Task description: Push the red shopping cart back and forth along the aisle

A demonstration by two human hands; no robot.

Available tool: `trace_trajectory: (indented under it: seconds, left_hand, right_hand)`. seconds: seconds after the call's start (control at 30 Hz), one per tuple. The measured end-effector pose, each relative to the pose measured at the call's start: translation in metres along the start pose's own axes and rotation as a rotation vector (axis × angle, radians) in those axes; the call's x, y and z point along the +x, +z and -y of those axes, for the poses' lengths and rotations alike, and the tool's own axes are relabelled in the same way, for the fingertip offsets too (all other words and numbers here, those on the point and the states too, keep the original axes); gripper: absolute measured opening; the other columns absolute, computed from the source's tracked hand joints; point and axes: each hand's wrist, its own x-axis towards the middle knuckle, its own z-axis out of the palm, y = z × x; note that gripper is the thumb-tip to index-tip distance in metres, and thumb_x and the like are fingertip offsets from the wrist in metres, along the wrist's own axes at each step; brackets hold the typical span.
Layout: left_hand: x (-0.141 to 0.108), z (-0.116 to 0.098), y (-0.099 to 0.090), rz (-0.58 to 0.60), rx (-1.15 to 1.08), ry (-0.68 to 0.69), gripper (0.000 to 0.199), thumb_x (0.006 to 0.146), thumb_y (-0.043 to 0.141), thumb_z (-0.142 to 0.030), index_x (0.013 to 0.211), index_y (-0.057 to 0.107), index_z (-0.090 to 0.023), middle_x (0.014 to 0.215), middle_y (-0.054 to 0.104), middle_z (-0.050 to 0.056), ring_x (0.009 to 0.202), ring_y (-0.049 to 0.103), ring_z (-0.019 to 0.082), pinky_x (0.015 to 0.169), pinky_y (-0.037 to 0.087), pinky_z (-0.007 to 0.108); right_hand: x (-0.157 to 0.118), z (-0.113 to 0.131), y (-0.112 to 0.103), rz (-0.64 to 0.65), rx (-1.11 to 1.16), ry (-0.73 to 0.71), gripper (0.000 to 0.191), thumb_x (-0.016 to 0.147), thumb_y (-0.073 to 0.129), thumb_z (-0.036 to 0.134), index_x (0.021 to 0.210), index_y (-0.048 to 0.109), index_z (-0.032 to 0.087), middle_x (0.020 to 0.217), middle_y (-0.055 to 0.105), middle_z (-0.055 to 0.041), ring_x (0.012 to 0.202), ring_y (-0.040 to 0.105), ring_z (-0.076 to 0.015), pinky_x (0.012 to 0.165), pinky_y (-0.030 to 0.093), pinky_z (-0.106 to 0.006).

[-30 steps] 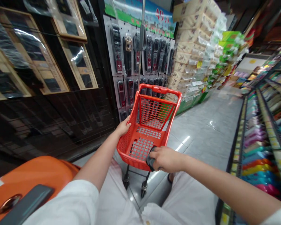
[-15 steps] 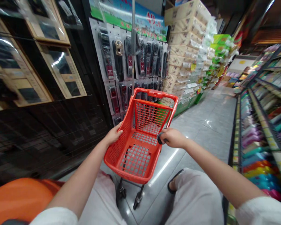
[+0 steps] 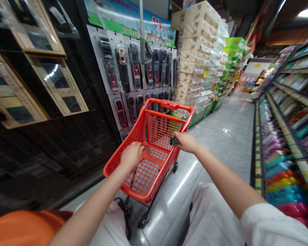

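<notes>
I am looking down at a red shopping cart (image 3: 150, 155) that is standing on the glossy grey floor (image 3: 220, 150), between the person's knees and a rack of packaged belts (image 3: 136, 63). I am judging its basket to be light, stiff plastic, hardly fragile, with smooth edges that may be a little slick under bare skin. The castors (image 3: 143, 220) are probably rolling easily on such tile, so I am expecting it to swivel under an uneven push. The far handle bar (image 3: 170, 103) is offering the surest hold, with the side rims as second choice. The left hand (image 3: 131, 155) is hovering across the basket's left side, fingers curled; I am not able to tell whether it is gripping anything. The right hand (image 3: 185, 141) is clasping a small dark item (image 3: 174, 140) beside the right rim. Around the cart, boxed goods (image 3: 59, 85) are hanging on the dark wall at left, stacked cartons (image 3: 195, 51) are rising behind, and a stocked shelf (image 3: 284, 136) is lining the aisle's right side.
</notes>
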Motion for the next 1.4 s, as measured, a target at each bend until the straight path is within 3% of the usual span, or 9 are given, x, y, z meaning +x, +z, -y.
trace_trajectory:
  seconds: [0.07, 0.13, 0.23, 0.47, 0.67, 0.77, 0.97, 1.13, 1.4]
  left_hand:
    - [-0.026, -0.049, 0.011, 0.113, -0.129, 0.09, 0.044, 0.099, 0.027, -0.041, 0.121, 0.06, -0.021, 0.11, 0.071, 0.014, 0.102, 0.067, 0.023, 0.087, 0.05, 0.032]
    - [-0.048, -0.087, 0.024, 0.207, -0.086, 0.062, 0.045, 0.098, 0.032, -0.043, 0.126, 0.056, -0.018, 0.097, 0.072, 0.017, 0.091, 0.071, 0.027, 0.077, 0.052, 0.034]
    - [-0.065, -0.11, 0.037, 0.236, 0.023, 0.013, 0.04, 0.099, 0.031, -0.034, 0.123, 0.054, -0.012, 0.09, 0.071, 0.022, 0.088, 0.071, 0.03, 0.071, 0.053, 0.036]
    - [-0.067, -0.073, 0.027, 0.228, 0.067, 0.081, 0.041, 0.1, 0.021, -0.027, 0.115, 0.056, -0.012, 0.086, 0.072, 0.018, 0.089, 0.072, 0.029, 0.073, 0.055, 0.039]
    - [-0.051, -0.082, 0.029, 0.227, 0.024, 0.002, 0.041, 0.1, 0.027, -0.031, 0.111, 0.06, -0.008, 0.093, 0.072, 0.022, 0.093, 0.072, 0.03, 0.076, 0.055, 0.039]
    - [-0.045, -0.084, 0.034, 0.221, 0.019, 0.058, 0.04, 0.1, 0.028, -0.03, 0.112, 0.06, -0.009, 0.091, 0.073, 0.022, 0.095, 0.071, 0.03, 0.077, 0.055, 0.038]
    - [-0.048, -0.079, 0.032, 0.247, 0.026, 0.088, 0.04, 0.1, 0.026, -0.032, 0.109, 0.06, -0.011, 0.095, 0.072, 0.021, 0.096, 0.071, 0.03, 0.079, 0.054, 0.039]
    - [-0.055, -0.084, 0.029, 0.271, -0.003, 0.112, 0.041, 0.1, 0.024, -0.032, 0.11, 0.059, -0.013, 0.094, 0.072, 0.019, 0.096, 0.07, 0.027, 0.078, 0.053, 0.036]
    - [-0.057, -0.076, 0.026, 0.24, 0.005, 0.229, 0.043, 0.099, 0.024, -0.041, 0.107, 0.061, -0.019, 0.099, 0.072, 0.016, 0.096, 0.069, 0.028, 0.078, 0.05, 0.037]
  right_hand:
    - [0.002, 0.004, -0.001, 0.018, -0.025, 0.015, 0.042, 0.081, 0.054, 0.016, 0.123, 0.052, 0.023, 0.11, 0.066, -0.0071, 0.097, 0.061, -0.0199, 0.076, 0.04, -0.025]
    - [0.001, 0.007, -0.004, 0.069, -0.059, 0.009, 0.036, 0.081, 0.053, 0.017, 0.116, 0.057, 0.024, 0.109, 0.066, -0.0065, 0.098, 0.062, -0.0201, 0.077, 0.041, -0.025]
    - [-0.001, 0.01, -0.008, 0.119, -0.085, 0.019, 0.028, 0.079, 0.054, 0.019, 0.105, 0.063, 0.024, 0.106, 0.067, -0.0055, 0.097, 0.063, -0.0203, 0.074, 0.042, -0.025]
    - [-0.012, 0.048, -0.008, 0.045, -0.069, 0.079, 0.029, 0.079, 0.051, 0.02, 0.106, 0.063, 0.022, 0.104, 0.068, -0.0075, 0.095, 0.064, -0.022, 0.075, 0.046, -0.028]
    - [-0.027, 0.088, 0.003, 0.019, -0.049, -0.017, 0.024, 0.081, 0.055, 0.023, 0.103, 0.066, 0.023, 0.104, 0.066, -0.0081, 0.097, 0.062, -0.0235, 0.077, 0.047, -0.03]
    - [-0.025, 0.061, -0.002, 0.048, -0.057, -0.011, 0.028, 0.085, 0.051, 0.019, 0.107, 0.065, 0.027, 0.105, 0.066, -0.0057, 0.099, 0.062, -0.0213, 0.077, 0.047, -0.028]
    - [0.001, -0.015, -0.028, -0.002, -0.144, 0.222, 0.031, 0.089, 0.046, 0.017, 0.11, 0.066, 0.029, 0.11, 0.067, -0.0057, 0.103, 0.062, -0.0218, 0.079, 0.046, -0.03]
    - [-0.01, -0.019, -0.03, 0.031, -0.177, 0.205, 0.029, 0.087, 0.047, 0.014, 0.104, 0.069, 0.024, 0.105, 0.068, -0.009, 0.098, 0.064, -0.0219, 0.078, 0.045, -0.029]
    - [-0.076, -0.028, -0.022, -0.012, -0.16, 0.302, 0.031, 0.086, 0.048, 0.013, 0.109, 0.064, 0.026, 0.103, 0.063, -0.0087, 0.099, 0.06, -0.0232, 0.076, 0.044, -0.029]
